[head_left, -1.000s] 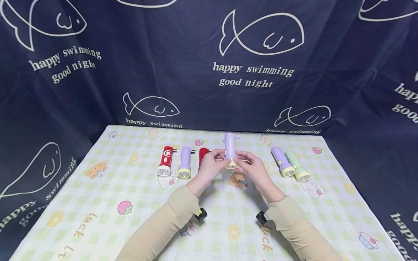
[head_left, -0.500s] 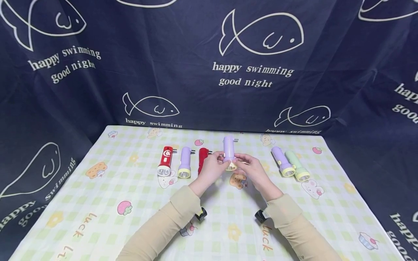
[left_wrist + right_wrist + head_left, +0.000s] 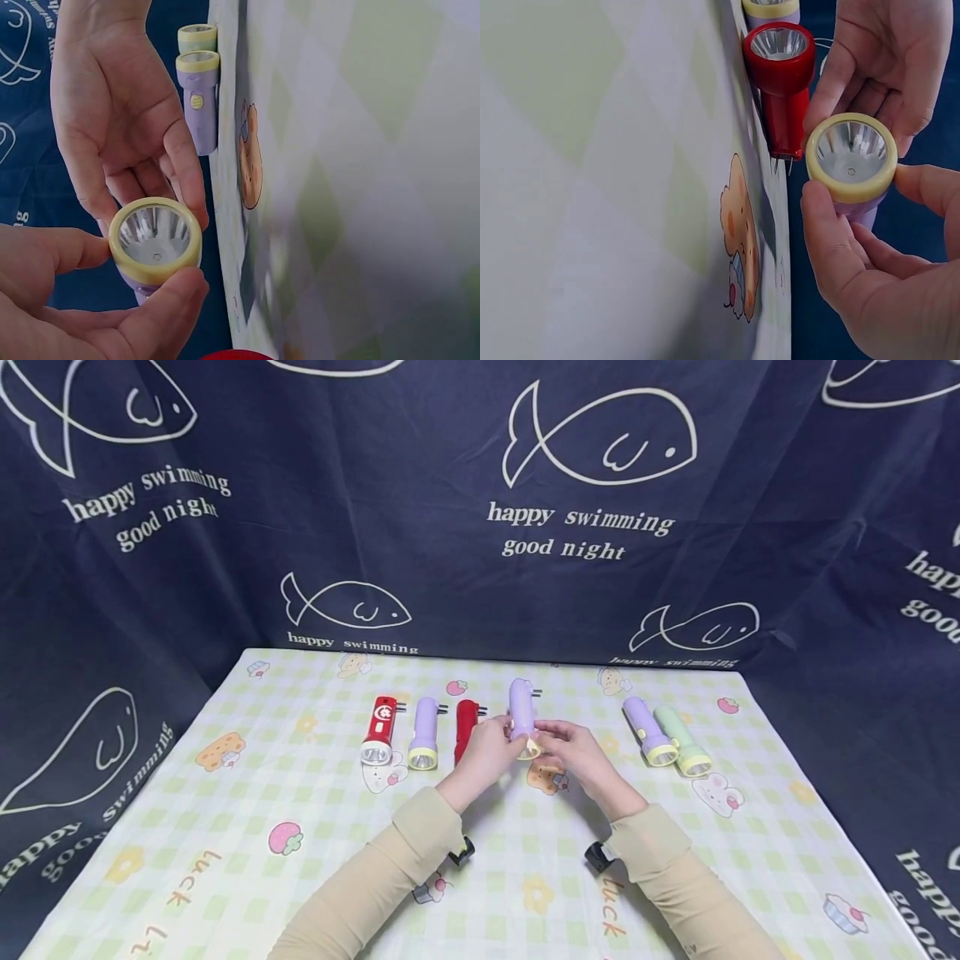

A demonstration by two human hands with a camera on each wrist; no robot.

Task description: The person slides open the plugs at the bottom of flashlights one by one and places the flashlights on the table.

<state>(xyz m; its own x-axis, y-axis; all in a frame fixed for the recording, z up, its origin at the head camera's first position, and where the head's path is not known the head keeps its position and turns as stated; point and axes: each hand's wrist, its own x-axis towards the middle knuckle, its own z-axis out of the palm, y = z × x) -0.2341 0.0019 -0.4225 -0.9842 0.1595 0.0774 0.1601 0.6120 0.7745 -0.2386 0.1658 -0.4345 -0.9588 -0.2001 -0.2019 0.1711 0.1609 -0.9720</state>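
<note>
Left grip (image 3: 486,750) and right grip (image 3: 579,755) pinch a smooth, cylindrical lilac flashlight (image 3: 521,706) by its round yellow rim (image 3: 855,190)

The held flashlight (image 3: 521,708) is coloured purple, rimmed yellow; the surface (image 3: 187,810) is green-checked; the navy backdrop (image 3: 442,485) is fish-printed.

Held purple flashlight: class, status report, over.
Left hand, right hand: both pinching yellow rim. Purple flashlight: held, prongs pointing right. Red flashlight: close by left hand, could get in the way.
</note>
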